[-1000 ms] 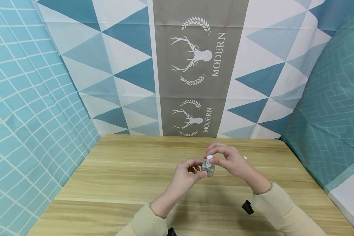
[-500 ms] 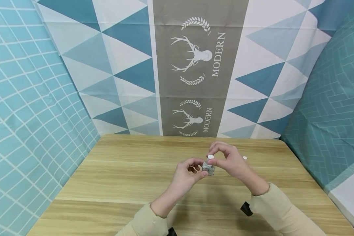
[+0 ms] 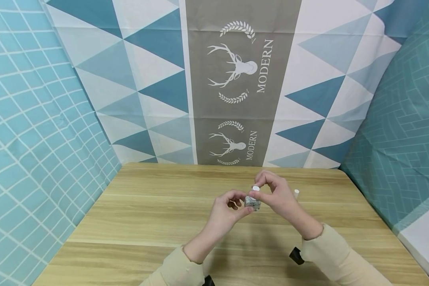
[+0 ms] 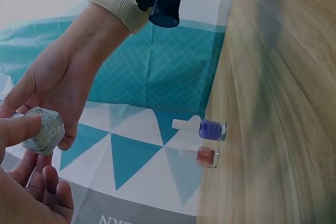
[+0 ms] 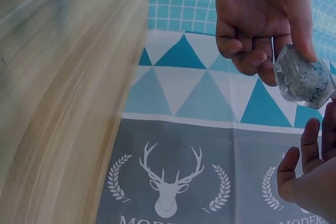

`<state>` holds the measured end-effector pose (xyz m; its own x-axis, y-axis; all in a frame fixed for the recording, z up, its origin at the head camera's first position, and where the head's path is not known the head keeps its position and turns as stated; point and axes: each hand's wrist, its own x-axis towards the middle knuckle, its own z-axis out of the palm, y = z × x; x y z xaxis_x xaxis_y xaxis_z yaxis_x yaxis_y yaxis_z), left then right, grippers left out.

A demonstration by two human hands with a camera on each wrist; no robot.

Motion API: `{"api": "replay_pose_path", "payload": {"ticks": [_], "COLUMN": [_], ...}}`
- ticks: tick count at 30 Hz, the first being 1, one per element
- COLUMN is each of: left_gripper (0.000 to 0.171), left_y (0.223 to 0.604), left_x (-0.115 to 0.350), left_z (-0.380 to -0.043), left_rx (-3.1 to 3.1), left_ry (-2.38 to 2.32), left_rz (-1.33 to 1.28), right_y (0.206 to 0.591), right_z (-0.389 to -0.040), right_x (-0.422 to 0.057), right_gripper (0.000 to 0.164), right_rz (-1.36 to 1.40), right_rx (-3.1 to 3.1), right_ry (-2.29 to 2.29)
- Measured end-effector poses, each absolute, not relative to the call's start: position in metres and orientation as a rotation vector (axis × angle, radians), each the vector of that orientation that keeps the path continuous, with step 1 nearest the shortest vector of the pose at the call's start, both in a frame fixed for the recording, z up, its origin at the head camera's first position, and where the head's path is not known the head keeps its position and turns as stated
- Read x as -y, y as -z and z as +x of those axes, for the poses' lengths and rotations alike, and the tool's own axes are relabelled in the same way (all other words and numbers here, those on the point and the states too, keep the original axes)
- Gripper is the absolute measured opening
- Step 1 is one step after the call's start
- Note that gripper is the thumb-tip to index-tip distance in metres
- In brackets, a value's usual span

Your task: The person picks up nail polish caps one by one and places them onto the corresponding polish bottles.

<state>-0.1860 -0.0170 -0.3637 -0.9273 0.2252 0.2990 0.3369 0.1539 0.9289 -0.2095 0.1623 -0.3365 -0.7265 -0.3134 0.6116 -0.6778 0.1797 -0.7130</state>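
A small clear glass nail polish bottle [image 3: 252, 203] with pale, dark-flecked contents is held above the table. My left hand [image 3: 226, 209] grips its body between thumb and fingers; in the left wrist view the thumb lies across the bottle [image 4: 47, 135]. The thumb and fingers of my right hand [image 3: 277, 194] pinch its white cap [image 3: 256, 188]. The cap is still at the bottle's neck, though my fingers cover most of it. In the right wrist view the flecked contents of the bottle [image 5: 308, 80] show plainly.
A purple nail polish bottle [image 4: 211, 129] and a reddish-brown one [image 4: 207, 156], with pale caps, stand side by side on the wooden table [image 3: 157, 222]. In the head view one white cap [image 3: 296, 192] shows behind my right hand. Patterned sheets [image 3: 157, 79] surround the table.
My right hand has turned slightly around the cap, its wrist shifting a little left. The bottle has tipped so that the cap's top faces the head camera more. The left hand stays nearly still.
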Motion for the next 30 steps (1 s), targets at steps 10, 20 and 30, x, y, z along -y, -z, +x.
{"api": "replay_pose_path", "payload": {"ticks": [10,20,30], "left_gripper": [0.023,0.026,0.027], "left_y": [0.367,0.366,0.358], "left_x": [0.019,0.018,0.018], "left_z": [-0.188,-0.187,-0.181], "left_rx": [2.31,2.288,2.316], "left_ry": [1.902,1.911,1.862], "left_rz": [-0.603,-0.644,-0.659], "right_y": [0.337,0.333,0.333], "right_z": [-0.215,-0.215,-0.214], "right_x": [-0.174,-0.181,-0.181], "right_gripper": [0.029,0.028,0.022], "right_rz": [1.109,1.324,1.293], "right_rx": [2.299,2.354,2.321], "right_ry": [-1.461,-1.533,-1.474]}}
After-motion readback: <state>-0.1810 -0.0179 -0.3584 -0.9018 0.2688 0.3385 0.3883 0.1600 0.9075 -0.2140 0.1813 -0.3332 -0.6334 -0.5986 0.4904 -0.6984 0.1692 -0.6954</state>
